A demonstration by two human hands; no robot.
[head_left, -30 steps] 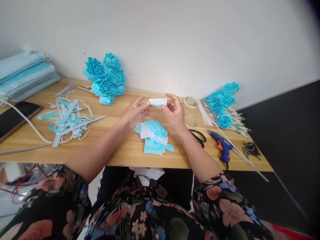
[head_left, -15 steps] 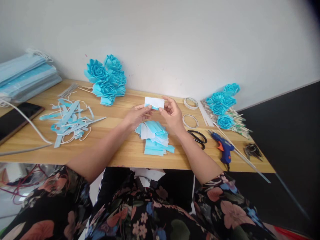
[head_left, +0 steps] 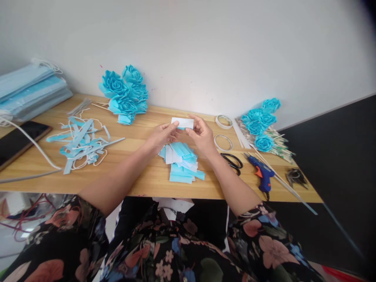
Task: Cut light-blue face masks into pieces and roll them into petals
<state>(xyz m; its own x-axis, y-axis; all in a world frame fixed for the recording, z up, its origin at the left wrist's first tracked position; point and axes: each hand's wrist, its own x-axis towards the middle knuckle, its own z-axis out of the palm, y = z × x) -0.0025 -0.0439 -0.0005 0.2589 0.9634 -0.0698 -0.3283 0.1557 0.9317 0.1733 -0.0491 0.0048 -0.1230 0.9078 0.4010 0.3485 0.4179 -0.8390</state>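
Note:
Between my hands is a small rectangle of face-mask fabric, white on the side I see, with a blue strip along its lower edge. My left hand pinches its left end, thumb in front. At the right end, my right hand grips it between thumb and fingers. Just below, a loose pile of cut blue and white mask fabric pieces lies on the wooden table. The fabric is held above the table, apart from the pile.
Left lie mask trimmings with ear loops, a phone and stacked face masks. Blue fabric roses stand behind. To the right are tape rolls, scissors, a blue glue gun and more roses.
The held fabric has dropped very slightly, and less of its blue lower edge shows. Both hands keep their grip on it; the things on the table stay put.

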